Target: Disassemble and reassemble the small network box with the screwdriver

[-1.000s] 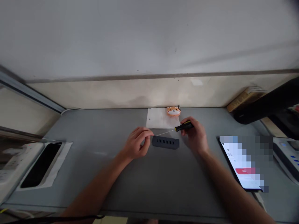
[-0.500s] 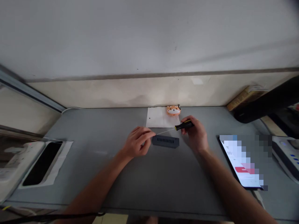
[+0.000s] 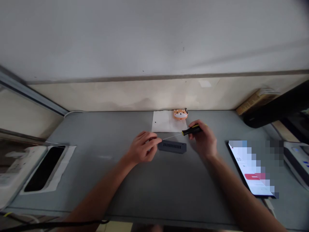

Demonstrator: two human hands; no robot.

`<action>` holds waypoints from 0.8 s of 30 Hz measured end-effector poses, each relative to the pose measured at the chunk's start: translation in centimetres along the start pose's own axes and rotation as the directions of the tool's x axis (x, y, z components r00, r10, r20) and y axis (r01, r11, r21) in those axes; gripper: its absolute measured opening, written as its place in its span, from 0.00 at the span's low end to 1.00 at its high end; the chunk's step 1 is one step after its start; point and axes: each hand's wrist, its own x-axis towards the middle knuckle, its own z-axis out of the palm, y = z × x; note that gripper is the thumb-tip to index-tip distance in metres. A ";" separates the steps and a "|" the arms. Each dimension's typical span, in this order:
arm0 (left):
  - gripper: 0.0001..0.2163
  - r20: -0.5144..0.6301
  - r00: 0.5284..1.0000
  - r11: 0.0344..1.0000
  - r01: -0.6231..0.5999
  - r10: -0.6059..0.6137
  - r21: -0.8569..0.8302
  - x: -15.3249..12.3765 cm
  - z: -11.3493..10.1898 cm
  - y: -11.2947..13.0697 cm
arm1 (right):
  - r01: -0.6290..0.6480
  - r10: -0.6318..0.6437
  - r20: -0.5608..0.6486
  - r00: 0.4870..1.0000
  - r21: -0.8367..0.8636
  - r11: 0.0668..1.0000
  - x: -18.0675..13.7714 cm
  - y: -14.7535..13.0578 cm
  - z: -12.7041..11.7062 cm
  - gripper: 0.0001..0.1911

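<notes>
My right hand (image 3: 205,138) is closed around the black and yellow handle of a screwdriver (image 3: 192,130). Its thin metal shaft points left, to the fingertips of my left hand (image 3: 145,147). There the thumb and fingers are pinched together at the tip; what is between them is too small to make out. Just below the shaft lies a dark grey oblong box (image 3: 172,147) with a row of slots and a small hole near its right end. The left hand's fingers are beside the box's left end.
Behind the hands, a white paper (image 3: 160,120) bears a small dark speck and an orange animal-faced case (image 3: 180,114). A phone (image 3: 44,169) lies at left, a lit tablet (image 3: 251,170) at right. A black cylinder (image 3: 260,116) and a power strip (image 3: 295,158) stand further right.
The whole view has shifted slightly. Both hands, the screwdriver and the box keep nearly the same places relative to each other.
</notes>
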 end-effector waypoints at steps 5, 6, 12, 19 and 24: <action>0.14 -0.002 0.999 0.998 -0.051 0.051 0.021 0.2 -0.1 -0.1 | 0.033 -0.033 0.019 0.999 0.001 0.999 -0.1 -0.1 -0.2 0.16; 0.14 -0.007 0.998 0.998 -0.062 0.063 0.028 0.3 -0.1 -0.1 | 0.045 -0.045 0.028 0.999 0.003 0.999 -0.1 0.0 -0.2 0.15; 0.13 -0.047 0.992 0.992 -0.111 0.113 0.055 0.4 0.1 -0.3 | 0.092 -0.093 0.081 0.992 0.018 0.996 -0.1 -0.3 -0.5 0.15; 0.12 -0.054 0.992 0.992 -0.114 0.118 0.062 0.5 -0.1 -0.3 | 0.136 -0.137 0.102 0.985 0.009 0.991 -0.3 -0.8 -0.6 0.16; 0.13 -0.047 0.991 0.990 -0.122 0.126 0.069 0.5 -0.2 -0.2 | 0.167 -0.162 0.137 0.977 -0.031 0.985 -0.5 -1.0 -0.8 0.17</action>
